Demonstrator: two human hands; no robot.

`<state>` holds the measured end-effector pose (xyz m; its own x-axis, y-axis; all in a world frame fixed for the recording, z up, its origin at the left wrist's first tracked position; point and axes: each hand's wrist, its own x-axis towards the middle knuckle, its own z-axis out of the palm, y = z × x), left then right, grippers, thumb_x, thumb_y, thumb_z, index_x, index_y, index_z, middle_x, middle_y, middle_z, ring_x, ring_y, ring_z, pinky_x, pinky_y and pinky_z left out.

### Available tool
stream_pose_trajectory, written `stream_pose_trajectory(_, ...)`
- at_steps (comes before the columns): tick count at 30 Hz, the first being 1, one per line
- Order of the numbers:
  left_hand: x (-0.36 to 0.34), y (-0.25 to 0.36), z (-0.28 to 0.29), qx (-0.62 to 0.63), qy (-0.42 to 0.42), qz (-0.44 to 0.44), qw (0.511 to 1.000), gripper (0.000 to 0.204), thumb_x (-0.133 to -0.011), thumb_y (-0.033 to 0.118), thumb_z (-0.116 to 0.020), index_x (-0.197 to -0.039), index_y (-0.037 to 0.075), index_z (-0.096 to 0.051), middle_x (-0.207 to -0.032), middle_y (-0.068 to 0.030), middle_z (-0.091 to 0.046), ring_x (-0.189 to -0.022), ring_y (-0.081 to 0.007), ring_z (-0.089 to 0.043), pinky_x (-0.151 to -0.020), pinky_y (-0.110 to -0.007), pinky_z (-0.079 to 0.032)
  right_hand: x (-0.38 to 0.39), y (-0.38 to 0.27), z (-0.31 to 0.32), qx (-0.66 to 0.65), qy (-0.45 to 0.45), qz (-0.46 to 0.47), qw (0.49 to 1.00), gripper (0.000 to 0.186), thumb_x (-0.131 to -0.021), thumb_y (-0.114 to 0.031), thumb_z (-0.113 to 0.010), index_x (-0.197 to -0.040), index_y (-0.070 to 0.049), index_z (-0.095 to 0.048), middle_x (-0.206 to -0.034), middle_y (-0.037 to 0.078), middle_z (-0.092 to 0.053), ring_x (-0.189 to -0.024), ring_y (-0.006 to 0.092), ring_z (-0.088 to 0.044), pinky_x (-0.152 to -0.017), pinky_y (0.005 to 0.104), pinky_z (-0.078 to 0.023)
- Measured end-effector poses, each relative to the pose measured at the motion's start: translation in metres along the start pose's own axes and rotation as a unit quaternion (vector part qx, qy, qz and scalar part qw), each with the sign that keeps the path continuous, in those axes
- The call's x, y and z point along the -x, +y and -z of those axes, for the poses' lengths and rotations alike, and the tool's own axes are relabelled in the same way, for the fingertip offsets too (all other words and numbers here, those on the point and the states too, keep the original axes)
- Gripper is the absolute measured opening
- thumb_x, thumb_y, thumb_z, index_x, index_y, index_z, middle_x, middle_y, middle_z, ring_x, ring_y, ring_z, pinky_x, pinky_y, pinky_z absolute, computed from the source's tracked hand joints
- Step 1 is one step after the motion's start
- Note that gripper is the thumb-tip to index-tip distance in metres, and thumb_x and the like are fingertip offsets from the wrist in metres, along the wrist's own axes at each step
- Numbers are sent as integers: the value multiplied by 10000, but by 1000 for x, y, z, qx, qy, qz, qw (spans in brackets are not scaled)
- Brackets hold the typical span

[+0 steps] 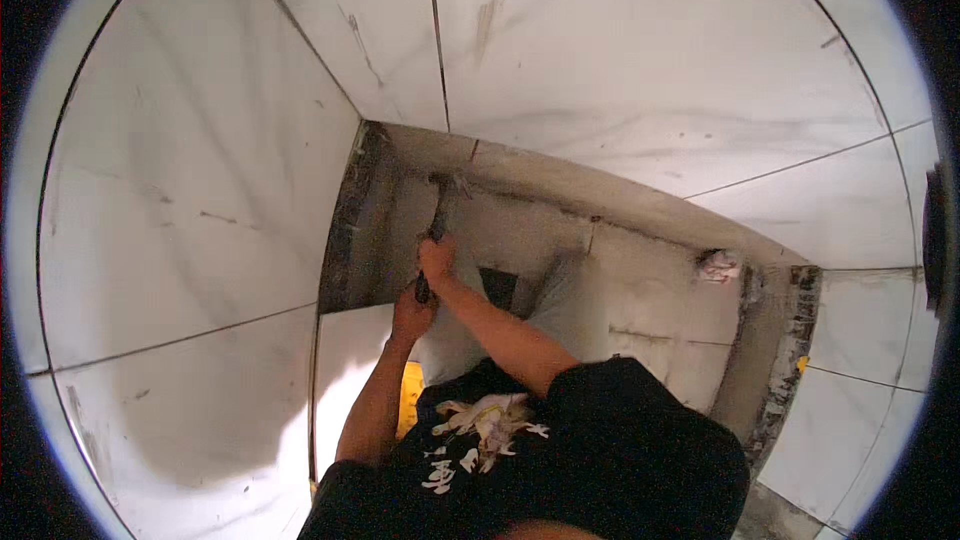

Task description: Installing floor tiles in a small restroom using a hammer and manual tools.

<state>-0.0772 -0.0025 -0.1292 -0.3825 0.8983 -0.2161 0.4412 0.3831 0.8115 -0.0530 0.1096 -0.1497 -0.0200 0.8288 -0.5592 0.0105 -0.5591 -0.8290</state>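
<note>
A hammer (439, 215) with a dark head and handle stands nearly upright in the picture, its head toward the recessed strip at the foot of the far wall. My right hand (436, 258) is wrapped round the handle in its middle. Just below, my left hand (412, 315) is closed beside the dark lower end of the handle and seems to touch it. Whatever its fingers hold is hidden. Under my right forearm are my knees in pale grey trousers (570, 300), and a dark square patch (497, 288) shows between them.
White marbled wall tiles (190, 200) enclose the corner on several sides. A rough, dark gap (347, 230) runs along the left tiles' edge. On the grey floor (660, 310) at right lies a crumpled whitish-red thing (718, 265). Something yellow (410, 395) shows beside my left forearm.
</note>
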Motion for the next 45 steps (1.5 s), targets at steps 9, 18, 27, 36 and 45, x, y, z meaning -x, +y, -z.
stream_pose_trajectory(9,48,51,-18,163,-31,50,985,313,-790,182,-566,-1040,-4,-547,-948,-218,-609,-936,-379,-576,-819,-408,-440,41,-84,115,-242,-160,-128,948,197,-753,-104,-517,-629,-133,-367,-529,-16,-327,-440,129,-333,-432,309,-321)
stream_pose_trajectory(18,9,4,-65,-311,-19,90,946,636,-813,435,-566,-1330,116,-377,-1322,-191,-390,-1220,-343,-385,-980,-475,-343,58,-141,143,-337,-298,-159,879,224,-723,-93,-498,-617,-166,-315,-517,-46,-249,-407,102,-241,-415,278,-238)
stream_pose_trajectory(27,-13,-40,-85,-57,18,-32,998,793,-748,482,-622,-1378,127,-296,-1375,-185,-326,-1266,-345,-328,-1006,-490,-318,54,-138,108,-473,-185,-158,847,158,-740,-98,-500,-643,-131,-380,-502,-26,-293,-382,129,-295,-362,298,-276)
stream_pose_trajectory(36,-63,-142,-126,-16,79,0,997,425,-793,308,-607,-1148,113,-480,-1105,-122,-497,-1032,-286,-473,-904,-412,-381,113,-124,93,-314,-324,-223,864,219,-729,-93,-518,-588,-149,-361,-505,-38,-279,-387,106,-279,-362,286,-271)
stream_pose_trajectory(45,-13,-21,-77,-219,28,76,972,802,-725,505,-629,-1384,221,-271,-1278,-193,-344,-1171,-422,-384,-951,-510,-356,51,-130,107,-417,-152,-140,885,226,-709,-73,-492,-592,-168,-323,-518,-55,-275,-413,109,-266,-418,286,-278)
